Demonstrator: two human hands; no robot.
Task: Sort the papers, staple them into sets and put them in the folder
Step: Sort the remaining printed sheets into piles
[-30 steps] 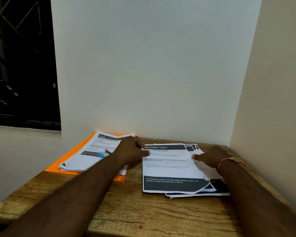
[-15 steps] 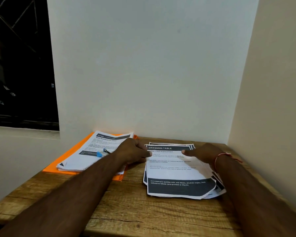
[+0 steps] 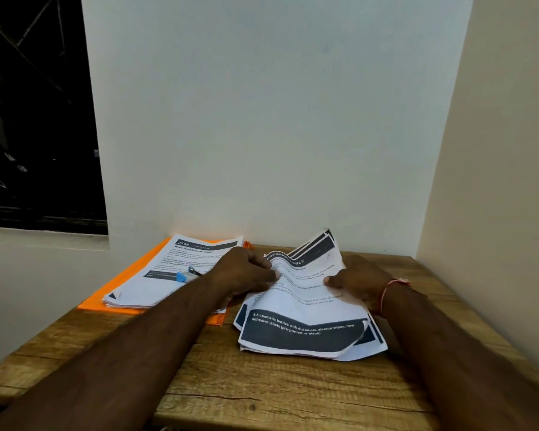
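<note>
Left hand (image 3: 246, 272) and right hand (image 3: 355, 283) grip perhaps four sheets (image 3: 305, 309); second stack (image 3: 168, 275) on one folder (image 3: 119, 290).

Both hands grip a loose sheaf of papers (image 3: 302, 306) on the wooden table (image 3: 293, 390): left hand (image 3: 246, 272), right hand (image 3: 353, 279). Its far end buckles upward.

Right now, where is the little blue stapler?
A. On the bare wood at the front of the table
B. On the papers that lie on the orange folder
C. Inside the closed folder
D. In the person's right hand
B: the blue stapler rests on the left stack of papers, which lies on the orange folder, while both hands grip the other papers.
</note>
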